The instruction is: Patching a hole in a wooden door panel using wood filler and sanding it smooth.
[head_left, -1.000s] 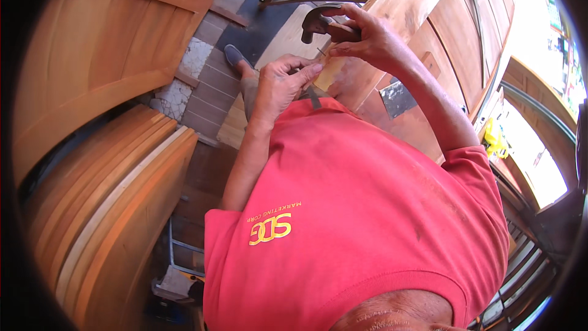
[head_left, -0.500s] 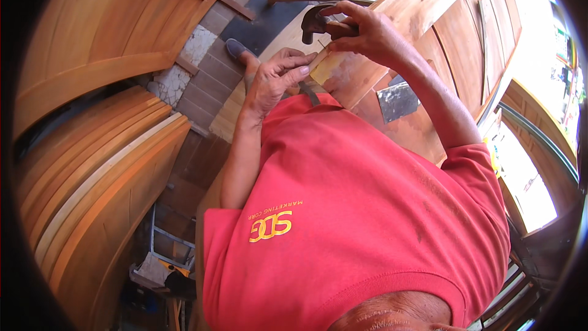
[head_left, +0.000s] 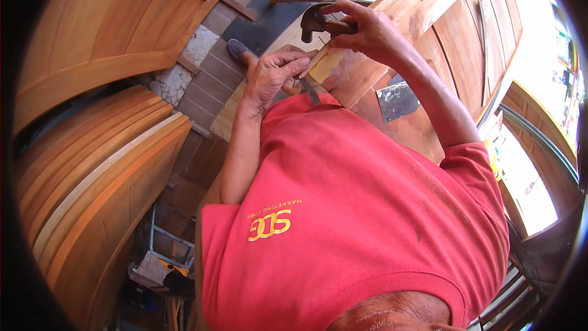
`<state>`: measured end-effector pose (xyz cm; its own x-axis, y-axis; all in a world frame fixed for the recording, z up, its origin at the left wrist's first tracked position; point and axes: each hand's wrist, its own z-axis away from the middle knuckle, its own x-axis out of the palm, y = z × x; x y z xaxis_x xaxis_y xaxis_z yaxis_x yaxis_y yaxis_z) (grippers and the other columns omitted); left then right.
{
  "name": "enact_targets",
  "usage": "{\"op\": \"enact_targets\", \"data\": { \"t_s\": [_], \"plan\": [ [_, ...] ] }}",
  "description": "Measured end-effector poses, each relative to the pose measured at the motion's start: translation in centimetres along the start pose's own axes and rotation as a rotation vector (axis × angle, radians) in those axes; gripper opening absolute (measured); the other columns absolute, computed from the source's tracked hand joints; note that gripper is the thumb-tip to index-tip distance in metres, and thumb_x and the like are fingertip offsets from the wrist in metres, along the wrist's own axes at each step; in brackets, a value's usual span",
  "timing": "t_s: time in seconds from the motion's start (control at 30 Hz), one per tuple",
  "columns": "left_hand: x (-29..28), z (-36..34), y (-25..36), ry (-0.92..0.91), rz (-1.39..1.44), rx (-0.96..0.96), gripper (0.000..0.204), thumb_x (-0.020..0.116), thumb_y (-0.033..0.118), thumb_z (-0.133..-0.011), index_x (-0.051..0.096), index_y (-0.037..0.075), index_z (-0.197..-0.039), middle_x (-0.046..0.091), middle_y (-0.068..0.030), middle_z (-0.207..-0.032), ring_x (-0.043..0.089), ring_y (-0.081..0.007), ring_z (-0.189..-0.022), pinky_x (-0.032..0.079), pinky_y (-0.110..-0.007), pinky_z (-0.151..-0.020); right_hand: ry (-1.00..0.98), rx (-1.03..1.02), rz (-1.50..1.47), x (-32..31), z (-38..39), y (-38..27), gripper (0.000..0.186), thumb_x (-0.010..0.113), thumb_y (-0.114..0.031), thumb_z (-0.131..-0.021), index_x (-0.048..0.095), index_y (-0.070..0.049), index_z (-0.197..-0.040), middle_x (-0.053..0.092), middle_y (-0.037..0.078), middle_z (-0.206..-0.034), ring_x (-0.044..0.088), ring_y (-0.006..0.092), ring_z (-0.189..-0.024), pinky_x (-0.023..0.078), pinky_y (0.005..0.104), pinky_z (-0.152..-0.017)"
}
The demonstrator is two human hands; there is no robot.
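Note:
My right hand (head_left: 372,32) is closed round the wooden handle of a claw hammer (head_left: 313,22), its dark metal head pointing left. Below the head, my left hand (head_left: 275,76) pinches a thin wooden strip (head_left: 317,57) between thumb and fingers. A slim nail (head_left: 322,40) seems to stand at the strip's upper end, just beside the hammer head; whether they touch I cannot tell. The strip lies at the corner of a wooden panel (head_left: 352,76) with a pale yellow patch. A flat dark strip (head_left: 310,92) shows beneath my left hand, against the red shirt.
A worn dark square piece (head_left: 397,100) lies on the panel by my right forearm. Beyond it is a large wooden door (head_left: 462,43). Several wooden panels (head_left: 104,165) stand stacked at the left, below another door (head_left: 116,30). A metal frame (head_left: 171,239) stands at lower left.
My left hand has shifted slightly down, its fingers changing their grip along the strip. The hammer and my right hand stay nearly in place.

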<state>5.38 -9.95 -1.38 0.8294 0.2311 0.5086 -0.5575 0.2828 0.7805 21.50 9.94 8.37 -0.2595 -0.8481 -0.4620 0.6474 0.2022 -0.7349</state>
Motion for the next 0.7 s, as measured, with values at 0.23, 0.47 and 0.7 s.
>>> {"op": "enact_targets", "data": {
  "t_s": [0.23,0.47,0.7],
  "plan": [
    [0.2,-0.2,0.2,0.021,-0.059,-0.031,0.028,0.075,0.014,-0.099,0.079,0.000,-0.122,0.068,0.0002,-0.106,0.059,-0.0078,-0.092,0.045,-0.024,-0.080,0.015,-0.010,-0.030,0.1,0.0,0.5,0.058,0.082,-0.012,-0.086,0.062,-0.014,-0.141,0.077,0.010,-0.098,0.069,0.0134,-0.080,0.056,0.0308,-0.067],
    [0.9,0.0,0.2,0.070,-0.036,-0.005,0.027,0.075,0.012,-0.098,0.079,-0.001,-0.121,0.070,-0.0006,-0.107,0.062,-0.0093,-0.097,0.047,-0.024,-0.084,0.052,0.091,-0.183,-0.5,0.1,1.0,0.058,0.085,-0.017,-0.091,0.062,-0.017,-0.145,0.072,0.001,-0.086,0.060,0.0049,-0.066,0.044,0.0226,-0.055],
    [0.6,-0.2,-0.1,0.038,-0.060,0.039,0.025,0.073,0.011,-0.100,0.078,-0.003,-0.121,0.074,-0.0045,-0.110,0.066,-0.0116,-0.100,0.052,-0.024,-0.091,0.124,0.087,-0.322,-0.9,0.2,0.9,0.062,0.085,-0.023,-0.092,0.060,-0.011,-0.147,0.070,0.002,-0.084,0.059,0.0046,-0.061,0.041,0.0205,-0.050]
  ]
}}
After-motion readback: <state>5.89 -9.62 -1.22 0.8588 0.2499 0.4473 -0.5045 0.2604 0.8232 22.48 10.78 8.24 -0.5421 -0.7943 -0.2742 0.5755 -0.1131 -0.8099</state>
